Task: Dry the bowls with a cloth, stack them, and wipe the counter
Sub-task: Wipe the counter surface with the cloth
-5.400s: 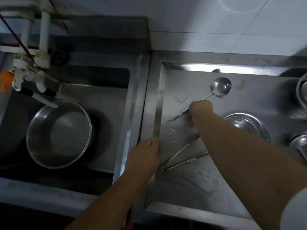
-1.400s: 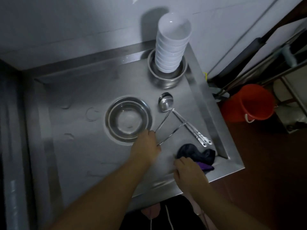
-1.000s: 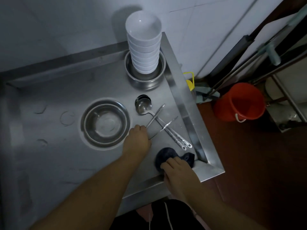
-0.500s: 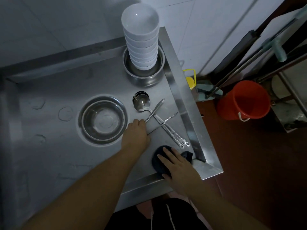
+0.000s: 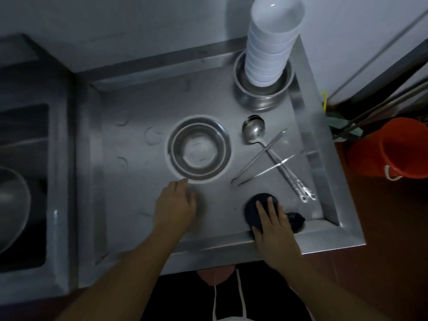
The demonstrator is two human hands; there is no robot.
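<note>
Counter fills mid-frame, steel tray w/ raised rim, faint water rings at centre-left. White bowls stacked tall at upper right, sitting in a steel basin. Steel bowl sits centre, shallow, shiny, prob still damp. Spoons and tongs lie crossed right of it. Cloth is dark, bunched, lower right near the rim. Right hand presses flat on it, fingers straight, gripping nothing. Left hand sits just below the bowl, fingers loosely curled, empty as far as I can tell. To wipe well: I'd spread the cloth, keep pressure even, work towards the rim, lift utensils first.
</note>
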